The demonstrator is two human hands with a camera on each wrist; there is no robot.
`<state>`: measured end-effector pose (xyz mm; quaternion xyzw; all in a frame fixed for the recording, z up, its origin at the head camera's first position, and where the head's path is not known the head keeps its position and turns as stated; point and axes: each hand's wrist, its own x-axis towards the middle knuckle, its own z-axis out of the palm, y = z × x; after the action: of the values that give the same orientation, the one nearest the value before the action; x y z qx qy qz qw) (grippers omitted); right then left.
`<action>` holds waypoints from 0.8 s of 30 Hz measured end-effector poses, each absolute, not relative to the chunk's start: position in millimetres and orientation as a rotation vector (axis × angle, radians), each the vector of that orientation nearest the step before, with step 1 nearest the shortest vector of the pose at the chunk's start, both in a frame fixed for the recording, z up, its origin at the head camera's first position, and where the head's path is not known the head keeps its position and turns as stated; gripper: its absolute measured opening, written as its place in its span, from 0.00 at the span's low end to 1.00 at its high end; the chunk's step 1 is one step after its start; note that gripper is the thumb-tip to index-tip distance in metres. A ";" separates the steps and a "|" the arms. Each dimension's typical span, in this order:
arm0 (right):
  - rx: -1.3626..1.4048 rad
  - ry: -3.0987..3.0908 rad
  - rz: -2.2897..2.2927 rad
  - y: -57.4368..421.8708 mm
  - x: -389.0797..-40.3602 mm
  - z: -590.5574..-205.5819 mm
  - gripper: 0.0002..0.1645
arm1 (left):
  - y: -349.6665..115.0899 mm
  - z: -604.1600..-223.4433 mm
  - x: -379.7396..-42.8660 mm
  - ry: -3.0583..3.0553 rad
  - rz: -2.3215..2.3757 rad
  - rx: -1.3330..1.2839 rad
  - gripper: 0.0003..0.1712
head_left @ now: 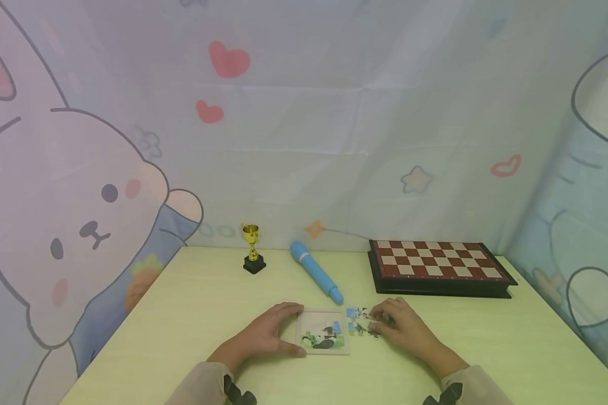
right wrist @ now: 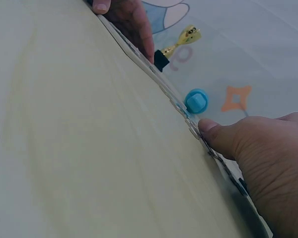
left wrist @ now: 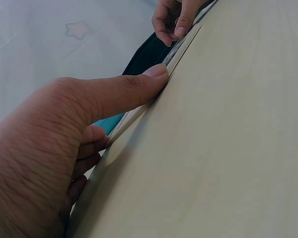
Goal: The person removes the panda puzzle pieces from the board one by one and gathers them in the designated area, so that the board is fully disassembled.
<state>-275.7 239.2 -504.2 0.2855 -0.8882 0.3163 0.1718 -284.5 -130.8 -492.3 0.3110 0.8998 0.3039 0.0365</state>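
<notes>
While the tray (head_left: 313, 320) touches the outspread left grip (head_left: 266, 333), puzzle pieces (head_left: 355, 326) touch the right grip (head_left: 404, 327); its hold unclear.

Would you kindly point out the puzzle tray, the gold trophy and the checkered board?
Puzzle tray (head_left: 313, 321): head view, bare floor.
Gold trophy (head_left: 253, 251): head view, gold stem.
Checkered board (head_left: 438, 260): head view, checkered top.

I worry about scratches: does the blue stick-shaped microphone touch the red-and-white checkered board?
Apart: the head view shows yellow tabletop between the blue microphone and the checkered board.
</notes>
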 end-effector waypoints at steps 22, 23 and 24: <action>0.991 -2.505 0.695 167.0 -283.5 -500.0 0.16 | -132.2 -492.4 -285.7 2.737 0.969 0.984 0.56; 0.984 -2.506 0.686 166.4 -283.5 -499.7 0.15 | -132.1 -492.1 -285.7 2.739 0.966 0.983 0.56; 0.976 -2.507 0.682 166.2 -283.5 -499.5 0.15 | -132.0 -491.8 -285.7 2.740 0.962 0.977 0.56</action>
<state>-283.5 166.2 -499.5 0.3456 -0.8882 0.2417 0.1821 -285.7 -132.0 -491.8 0.3187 0.8936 0.3138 0.0385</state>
